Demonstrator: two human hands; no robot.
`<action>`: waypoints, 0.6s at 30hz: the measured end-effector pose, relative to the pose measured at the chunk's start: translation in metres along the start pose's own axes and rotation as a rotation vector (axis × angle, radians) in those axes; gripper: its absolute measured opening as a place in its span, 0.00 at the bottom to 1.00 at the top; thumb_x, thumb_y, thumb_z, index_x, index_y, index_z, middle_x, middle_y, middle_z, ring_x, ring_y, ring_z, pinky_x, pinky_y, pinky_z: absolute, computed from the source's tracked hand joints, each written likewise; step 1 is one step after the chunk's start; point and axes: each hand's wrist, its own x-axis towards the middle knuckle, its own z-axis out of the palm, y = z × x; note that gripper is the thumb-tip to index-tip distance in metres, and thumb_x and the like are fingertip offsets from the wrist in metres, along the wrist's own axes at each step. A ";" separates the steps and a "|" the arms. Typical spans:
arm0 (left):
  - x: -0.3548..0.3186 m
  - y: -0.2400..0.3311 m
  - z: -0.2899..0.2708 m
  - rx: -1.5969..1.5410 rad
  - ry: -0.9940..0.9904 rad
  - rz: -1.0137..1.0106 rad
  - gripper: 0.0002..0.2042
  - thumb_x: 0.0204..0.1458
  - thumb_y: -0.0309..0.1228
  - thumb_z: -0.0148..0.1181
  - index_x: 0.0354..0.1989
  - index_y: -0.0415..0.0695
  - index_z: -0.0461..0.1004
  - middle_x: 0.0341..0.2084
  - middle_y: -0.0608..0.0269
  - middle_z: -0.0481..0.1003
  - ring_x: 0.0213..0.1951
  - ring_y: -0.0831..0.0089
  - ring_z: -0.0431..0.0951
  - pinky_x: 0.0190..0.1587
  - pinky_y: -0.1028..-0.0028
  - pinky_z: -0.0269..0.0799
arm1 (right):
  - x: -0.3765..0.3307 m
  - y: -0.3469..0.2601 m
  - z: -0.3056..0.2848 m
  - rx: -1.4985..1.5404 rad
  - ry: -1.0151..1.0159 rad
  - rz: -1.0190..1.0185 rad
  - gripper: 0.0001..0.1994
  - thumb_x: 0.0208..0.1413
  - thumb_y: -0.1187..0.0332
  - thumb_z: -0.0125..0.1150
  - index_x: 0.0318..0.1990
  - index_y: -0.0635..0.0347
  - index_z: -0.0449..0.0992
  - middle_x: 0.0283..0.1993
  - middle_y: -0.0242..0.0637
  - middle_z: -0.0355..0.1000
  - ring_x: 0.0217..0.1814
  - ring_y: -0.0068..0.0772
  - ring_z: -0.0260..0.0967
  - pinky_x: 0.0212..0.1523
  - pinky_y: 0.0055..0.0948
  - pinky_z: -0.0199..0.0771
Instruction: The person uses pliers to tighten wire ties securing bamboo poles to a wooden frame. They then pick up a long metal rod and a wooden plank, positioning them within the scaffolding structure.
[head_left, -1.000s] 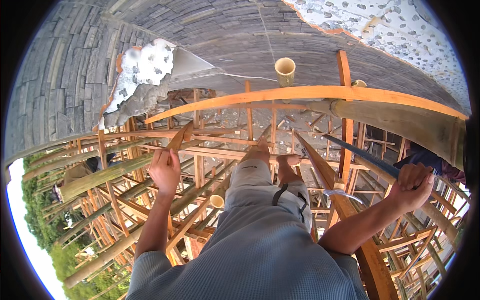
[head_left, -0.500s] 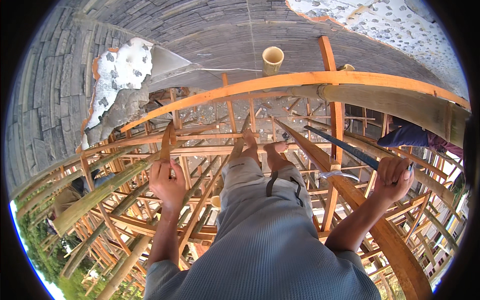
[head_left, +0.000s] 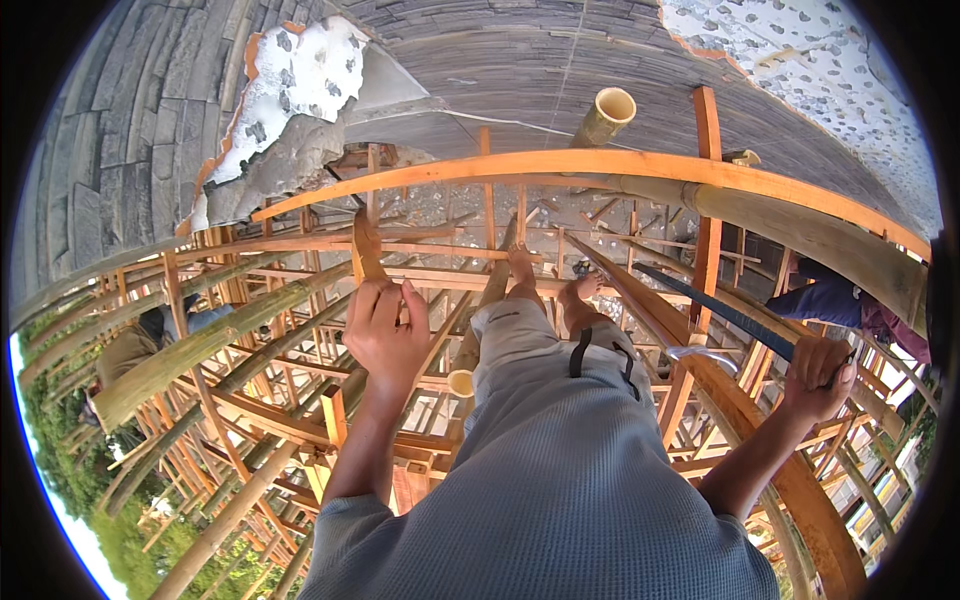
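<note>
My left hand (head_left: 385, 335) is closed around the lower end of a tapered wooden handle (head_left: 367, 245). A thin dark rod shows past the handle's far end; whether it belongs to it I cannot tell. On the right, my right hand (head_left: 818, 378) grips the near end of a long dark flat bar (head_left: 715, 312), which slants away toward the middle. Below that bar runs a thick wooden beam (head_left: 740, 410), and a pale shiny curved piece (head_left: 702, 354) rests at it. My bare feet (head_left: 585, 287) stand on the framework between my hands.
A long orange timber (head_left: 560, 162) crosses ahead, with a bamboo pole (head_left: 600, 120) jutting above it and an upright post (head_left: 707, 210). Grey stone cladding (head_left: 130, 130) faces me, broken at a white patch (head_left: 310, 65). Scaffold poles surround me above a drop. Other people's clothed bodies (head_left: 825, 300) show at both sides.
The whole view has swung, so the scene lies farther right. My left hand with the wooden handle has moved up and right in the picture. My right hand keeps its grip on the bar.
</note>
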 end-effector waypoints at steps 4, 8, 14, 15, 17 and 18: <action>-0.005 0.005 0.000 0.056 0.006 -0.042 0.04 0.52 0.20 0.63 0.26 0.38 0.75 0.28 0.56 0.75 0.27 0.55 0.75 0.29 0.61 0.70 | 0.011 0.031 -0.007 -0.038 -0.075 0.018 0.24 0.65 0.55 0.64 0.20 0.52 0.62 0.12 0.22 0.52 0.12 0.19 0.46 0.16 0.25 0.43; -0.005 0.007 0.005 0.137 0.018 -0.027 0.04 0.52 0.19 0.62 0.26 0.37 0.75 0.28 0.55 0.76 0.27 0.56 0.75 0.29 0.62 0.70 | 0.010 0.059 -0.006 -0.145 -0.005 0.007 0.22 0.65 0.55 0.63 0.23 0.55 0.63 0.14 0.23 0.54 0.13 0.18 0.48 0.17 0.26 0.43; 0.001 0.012 0.008 0.207 0.007 0.008 0.06 0.53 0.18 0.61 0.25 0.38 0.74 0.27 0.56 0.75 0.25 0.57 0.74 0.27 0.62 0.67 | -0.002 0.062 -0.002 -0.257 -0.038 -0.015 0.25 0.62 0.51 0.66 0.24 0.59 0.63 0.16 0.27 0.58 0.16 0.22 0.53 0.18 0.26 0.50; 0.002 0.013 0.007 0.192 -0.009 0.007 0.07 0.53 0.18 0.61 0.24 0.38 0.74 0.26 0.57 0.74 0.24 0.58 0.73 0.26 0.62 0.66 | -0.002 0.061 -0.002 -0.277 -0.043 -0.031 0.26 0.61 0.51 0.67 0.22 0.60 0.62 0.15 0.28 0.58 0.16 0.24 0.56 0.18 0.26 0.52; 0.002 0.014 0.007 0.188 -0.006 0.012 0.07 0.53 0.18 0.61 0.24 0.38 0.74 0.26 0.57 0.74 0.24 0.58 0.73 0.26 0.62 0.66 | -0.003 0.063 -0.001 -0.326 -0.051 -0.041 0.27 0.60 0.52 0.68 0.20 0.59 0.61 0.15 0.29 0.58 0.16 0.26 0.57 0.19 0.27 0.52; 0.002 0.014 0.006 0.198 -0.008 0.020 0.07 0.54 0.18 0.61 0.24 0.39 0.73 0.26 0.57 0.74 0.24 0.58 0.73 0.25 0.62 0.66 | -0.003 0.066 0.001 -0.333 -0.066 -0.025 0.27 0.60 0.52 0.68 0.19 0.59 0.61 0.15 0.29 0.58 0.16 0.26 0.57 0.19 0.27 0.53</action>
